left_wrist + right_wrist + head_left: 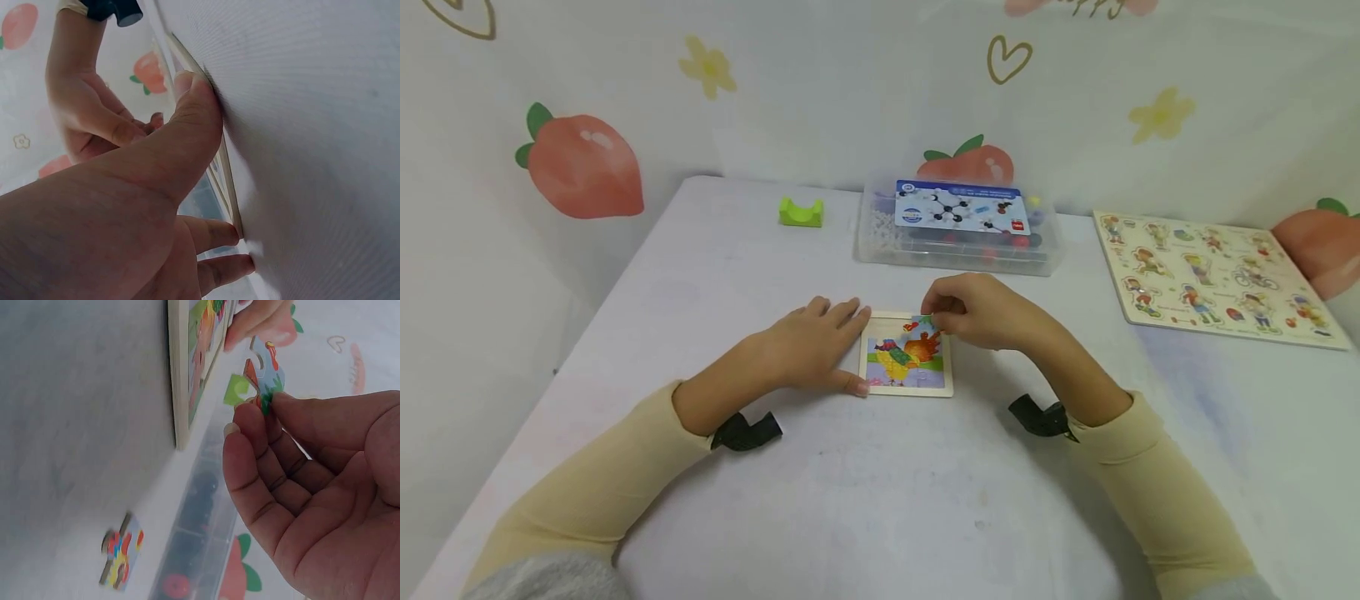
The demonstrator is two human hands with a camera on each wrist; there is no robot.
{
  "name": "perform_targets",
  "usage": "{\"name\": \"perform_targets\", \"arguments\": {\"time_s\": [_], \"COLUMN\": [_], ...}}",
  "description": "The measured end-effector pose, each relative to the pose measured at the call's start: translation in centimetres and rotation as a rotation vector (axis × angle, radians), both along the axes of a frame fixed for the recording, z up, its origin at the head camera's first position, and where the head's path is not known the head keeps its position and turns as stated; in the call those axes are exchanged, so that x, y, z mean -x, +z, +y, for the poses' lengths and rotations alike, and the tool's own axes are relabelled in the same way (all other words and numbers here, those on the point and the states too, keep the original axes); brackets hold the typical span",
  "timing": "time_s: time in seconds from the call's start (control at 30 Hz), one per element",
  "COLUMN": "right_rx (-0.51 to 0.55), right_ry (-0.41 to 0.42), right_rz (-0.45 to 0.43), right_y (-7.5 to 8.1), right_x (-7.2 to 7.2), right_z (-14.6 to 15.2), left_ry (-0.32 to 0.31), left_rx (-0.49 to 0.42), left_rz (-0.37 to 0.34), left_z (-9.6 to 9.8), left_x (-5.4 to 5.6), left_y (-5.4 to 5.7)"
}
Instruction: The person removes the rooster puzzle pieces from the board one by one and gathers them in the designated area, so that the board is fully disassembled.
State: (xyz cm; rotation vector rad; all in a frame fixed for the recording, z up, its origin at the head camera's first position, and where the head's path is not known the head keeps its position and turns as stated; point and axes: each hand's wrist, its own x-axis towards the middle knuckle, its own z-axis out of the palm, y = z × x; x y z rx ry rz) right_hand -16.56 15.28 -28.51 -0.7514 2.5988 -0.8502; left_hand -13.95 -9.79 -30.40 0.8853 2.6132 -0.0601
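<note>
A small square picture puzzle [907,391] with a pale wooden rim lies on the table, its bird picture partly filled and a bare strip at the upper left. My left hand [808,346] rests along its left side, thumb at the near corner and fingers spread towards the far corner. Between thumb and fingertips, my right hand [988,312] pinches a jigsaw piece [270,369], blue with green leaves and a red patch. In the right wrist view that piece is tilted above the board. Another loose jigsaw piece [122,555] lies on the table; the right hand mostly hides it from the head view.
Behind the puzzle stands a clear plastic case [955,254] with a molecule-picture card [958,207] on top. A green notched block [801,213] sits at the back left. To the right lies a wooden board of figures [1221,279]. A printed cloth hangs behind.
</note>
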Motion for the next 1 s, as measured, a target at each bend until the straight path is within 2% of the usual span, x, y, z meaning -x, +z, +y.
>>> {"name": "perform_targets", "arguments": {"time_s": [0.47, 0.83, 1.0], "right_rx": [0.046, 0.02, 0.006], "right_ry": [-0.036, -0.067, -0.107], "right_rz": [-0.058, 0.017, -0.002], "right_y": [-0.1, -0.4, -0.3], "right_x": [-0.6, -0.7, -0.8], "right_z": [2.8, 5.2, 6.3], "left_ry": [-0.004, -0.006, -0.005], "left_rx": [-0.006, -0.009, -0.011], "left_rz": [0.005, 0.009, 0.007], "left_z": [-0.1, -0.1, -0.2], "left_x": [0.0, 0.1, 0.1], "left_y": [-0.1, -0.2, -0.2]}}
